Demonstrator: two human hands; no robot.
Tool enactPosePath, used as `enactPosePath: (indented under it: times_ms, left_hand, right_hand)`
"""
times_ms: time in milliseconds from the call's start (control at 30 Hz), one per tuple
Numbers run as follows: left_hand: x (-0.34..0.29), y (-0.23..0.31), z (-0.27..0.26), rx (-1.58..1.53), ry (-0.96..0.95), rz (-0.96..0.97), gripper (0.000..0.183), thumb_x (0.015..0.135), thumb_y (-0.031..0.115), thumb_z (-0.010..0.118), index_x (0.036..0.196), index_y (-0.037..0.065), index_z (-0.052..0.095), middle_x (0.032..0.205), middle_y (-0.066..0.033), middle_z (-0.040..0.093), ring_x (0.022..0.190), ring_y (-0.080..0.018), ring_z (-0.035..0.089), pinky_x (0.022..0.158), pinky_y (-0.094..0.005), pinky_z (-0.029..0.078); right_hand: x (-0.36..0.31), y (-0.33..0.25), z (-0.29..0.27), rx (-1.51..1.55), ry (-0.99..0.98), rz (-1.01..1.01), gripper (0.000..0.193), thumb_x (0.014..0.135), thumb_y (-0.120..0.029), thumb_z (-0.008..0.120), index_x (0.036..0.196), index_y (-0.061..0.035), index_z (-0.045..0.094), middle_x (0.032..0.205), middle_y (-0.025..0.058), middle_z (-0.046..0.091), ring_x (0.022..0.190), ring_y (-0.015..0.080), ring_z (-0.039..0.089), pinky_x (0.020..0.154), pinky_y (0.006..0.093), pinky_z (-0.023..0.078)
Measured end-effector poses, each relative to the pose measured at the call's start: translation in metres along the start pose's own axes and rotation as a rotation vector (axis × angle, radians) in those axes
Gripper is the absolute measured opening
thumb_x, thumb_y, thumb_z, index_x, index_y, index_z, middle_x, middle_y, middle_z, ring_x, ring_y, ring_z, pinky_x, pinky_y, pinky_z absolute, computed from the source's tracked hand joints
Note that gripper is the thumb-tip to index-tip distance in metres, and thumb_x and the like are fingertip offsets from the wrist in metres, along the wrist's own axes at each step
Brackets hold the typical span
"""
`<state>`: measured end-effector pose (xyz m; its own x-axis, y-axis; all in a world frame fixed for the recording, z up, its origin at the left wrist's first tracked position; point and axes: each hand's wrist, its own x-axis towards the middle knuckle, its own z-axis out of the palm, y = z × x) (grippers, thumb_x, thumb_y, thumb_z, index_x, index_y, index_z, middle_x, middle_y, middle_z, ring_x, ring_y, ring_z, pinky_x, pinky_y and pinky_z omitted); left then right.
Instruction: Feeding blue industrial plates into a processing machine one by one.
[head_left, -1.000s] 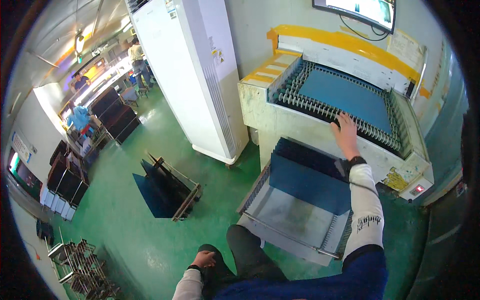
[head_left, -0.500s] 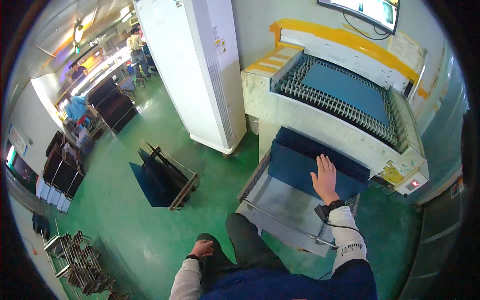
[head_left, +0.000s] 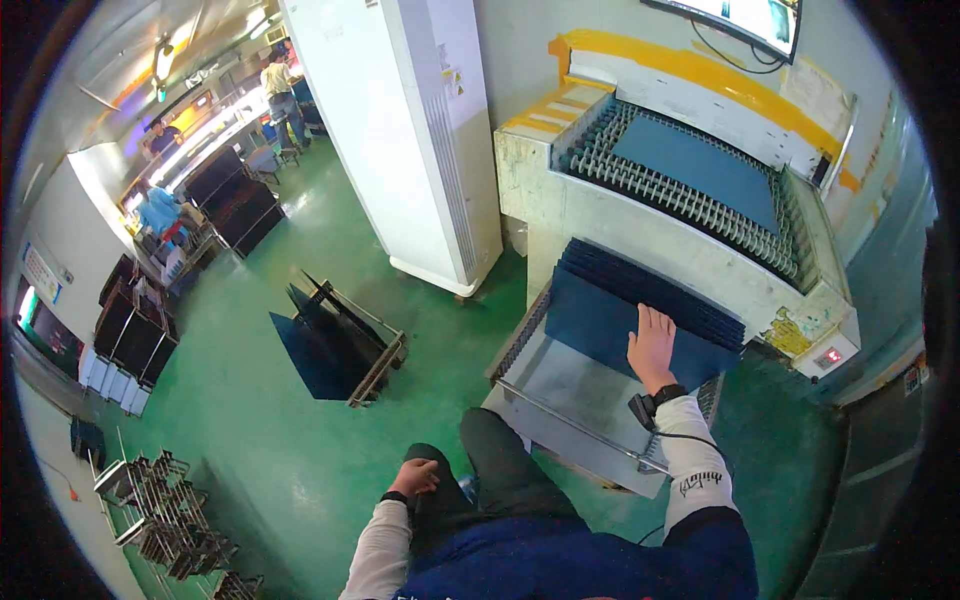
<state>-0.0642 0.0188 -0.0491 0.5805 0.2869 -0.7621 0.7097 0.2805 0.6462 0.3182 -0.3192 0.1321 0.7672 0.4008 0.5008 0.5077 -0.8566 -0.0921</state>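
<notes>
My right hand (head_left: 653, 350) lies with outstretched fingers against the front face of a row of dark blue flat panels (head_left: 585, 318). The panels lean back close together in a grey rack cart (head_left: 570, 395) with toothed sides and a metal front bar. A dark band with a cable circles my right wrist. My left hand (head_left: 420, 477) rests on my left thigh, its fingers loosely curled, with nothing visible in them. Above the rack, a blue panel (head_left: 695, 172) lies flat on the rollers of a pale conveyor machine (head_left: 640, 220).
A tall white cabinet (head_left: 410, 130) stands left of the machine. On the green floor is a smaller rack (head_left: 377, 370) holding dark panels. Metal frames (head_left: 180, 525) are stacked at lower left. Farther off are dark rack carts (head_left: 235, 205) and a person (head_left: 280, 95). A screen (head_left: 745, 20) hangs above.
The view has shifted slightly, so the surroundings sit a little higher and farther right. My right hand stays at the panels and my left hand stays on my thigh.
</notes>
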Motion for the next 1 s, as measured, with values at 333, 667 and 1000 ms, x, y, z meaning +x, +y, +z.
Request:
enactPosePath:
  times_ms: [333, 667, 1000]
  left_hand:
    - [0.016, -0.016, 0.006, 0.022, -0.025, 0.012, 0.033, 0.083, 0.028, 0.057, 0.099, -0.001, 0.055, 0.074, -0.0126, 0.063, 0.053, -0.0191, 0.06, 0.044, -0.0272, 0.045]
    - [0.038, -0.036, 0.019, 0.189, -0.001, -0.003, 0.034, 0.082, 0.027, 0.058, 0.096, -0.003, 0.056, 0.072, -0.013, 0.062, 0.056, -0.0207, 0.06, 0.051, -0.0301, 0.049]
    - [0.042, -0.016, 0.005, 0.089, -0.074, -0.055, 0.033, 0.084, 0.025, 0.056, 0.1, -0.003, 0.053, 0.072, -0.0157, 0.061, 0.057, -0.0222, 0.061, 0.049, -0.0324, 0.049]
  right_hand:
    - [0.015, 0.017, 0.03, -0.02, -0.018, 0.062, 0.026, 0.069, -0.012, 0.063, 0.09, -0.0064, 0.049, 0.086, 0.0095, 0.056, 0.085, 0.0274, 0.053, 0.072, 0.0402, 0.039]
    - [0.036, 0.027, 0.038, -0.059, -0.255, 0.056, 0.018, 0.069, -0.014, 0.063, 0.081, -0.0051, 0.052, 0.075, 0.0128, 0.06, 0.074, 0.0302, 0.059, 0.061, 0.0409, 0.045]
    - [0.046, 0.029, 0.043, -0.028, -0.262, 0.098, 0.021, 0.069, -0.014, 0.065, 0.081, -0.0031, 0.051, 0.075, 0.0154, 0.059, 0.075, 0.0332, 0.058, 0.064, 0.0428, 0.045]
